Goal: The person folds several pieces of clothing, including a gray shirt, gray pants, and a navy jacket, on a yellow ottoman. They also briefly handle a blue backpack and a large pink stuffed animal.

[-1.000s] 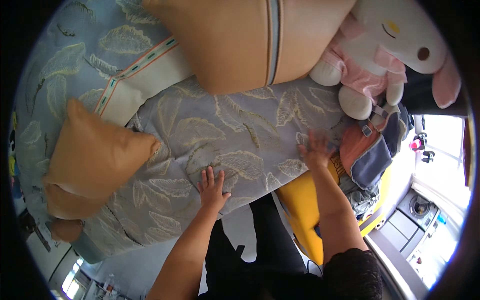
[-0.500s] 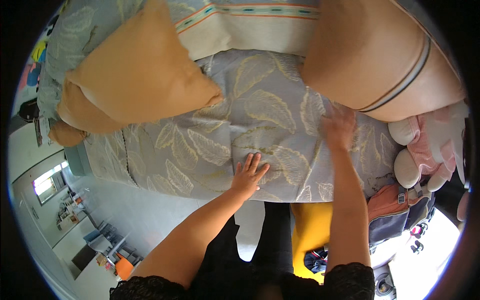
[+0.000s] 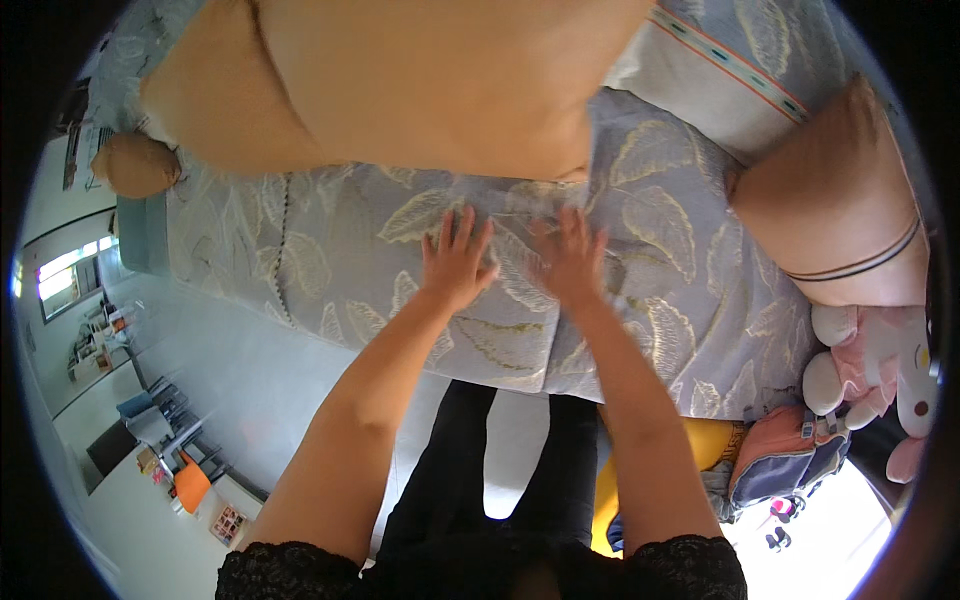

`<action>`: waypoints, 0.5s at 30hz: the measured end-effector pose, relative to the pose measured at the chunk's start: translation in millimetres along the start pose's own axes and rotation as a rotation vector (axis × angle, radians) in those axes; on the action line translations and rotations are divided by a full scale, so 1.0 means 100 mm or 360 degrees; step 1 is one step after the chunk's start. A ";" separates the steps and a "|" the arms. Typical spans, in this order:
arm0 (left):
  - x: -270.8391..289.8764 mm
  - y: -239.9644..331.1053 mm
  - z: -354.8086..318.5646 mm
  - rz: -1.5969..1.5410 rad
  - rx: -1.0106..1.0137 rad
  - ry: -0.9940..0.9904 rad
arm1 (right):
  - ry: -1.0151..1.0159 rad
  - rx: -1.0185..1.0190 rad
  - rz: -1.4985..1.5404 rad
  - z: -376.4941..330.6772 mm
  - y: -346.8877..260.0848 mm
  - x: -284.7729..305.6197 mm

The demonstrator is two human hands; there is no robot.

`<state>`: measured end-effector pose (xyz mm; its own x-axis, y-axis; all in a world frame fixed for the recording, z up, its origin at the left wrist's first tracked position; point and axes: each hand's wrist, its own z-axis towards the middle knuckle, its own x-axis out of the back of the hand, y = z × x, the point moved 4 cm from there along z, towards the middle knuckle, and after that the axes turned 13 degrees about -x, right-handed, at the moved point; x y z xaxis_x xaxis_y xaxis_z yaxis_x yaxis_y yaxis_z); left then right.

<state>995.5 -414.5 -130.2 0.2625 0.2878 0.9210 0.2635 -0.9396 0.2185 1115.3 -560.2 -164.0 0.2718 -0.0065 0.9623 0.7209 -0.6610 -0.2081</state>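
A grey cover (image 3: 660, 235) with a pale leaf pattern lies over the padded seat before me. Over its middle, my left hand (image 3: 456, 265) is spread with nothing in it, its fingers pointing away from me. Close on its right is my right hand (image 3: 572, 260), fingers also apart and empty, slightly blurred. Whether either palm presses on the cloth I cannot tell. Just beyond my fingertips rests a large tan cushion (image 3: 440, 90). Another tan cushion (image 3: 835, 200), with a dark and light stripe, leans at the right.
A cream cloth with a coloured border (image 3: 700, 90) lies between the cushions. At the right are a pink and white plush toy (image 3: 865, 365) and a coral and grey bag (image 3: 775, 460). Far left, an orange chair (image 3: 190, 483) stands on the pale floor (image 3: 290, 385).
My right hand has moved left, away from the striped cushion, to beside my left hand. My left hand reaches farther onto the cover. The view has shifted leftward.
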 end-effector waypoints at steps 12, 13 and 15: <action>-0.40 -1.63 -2.52 -0.0106 0.0504 -0.0212 | -0.0912 0.0351 -0.0446 -0.60 -0.79 -0.17; -0.25 -2.06 -2.44 -0.0001 0.0788 0.0221 | -0.0415 0.0129 -0.0267 -0.14 -0.75 -0.03; -0.07 -2.84 -2.21 -0.0254 0.1235 0.0544 | 0.0059 -0.0173 -0.0025 0.42 -0.75 0.07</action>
<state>713.9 -190.7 -127.1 -0.0926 0.2170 0.9718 0.8658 -0.4645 0.1862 1089.7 -479.0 -148.7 0.2356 -0.0220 0.9716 0.6508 -0.7389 -0.1746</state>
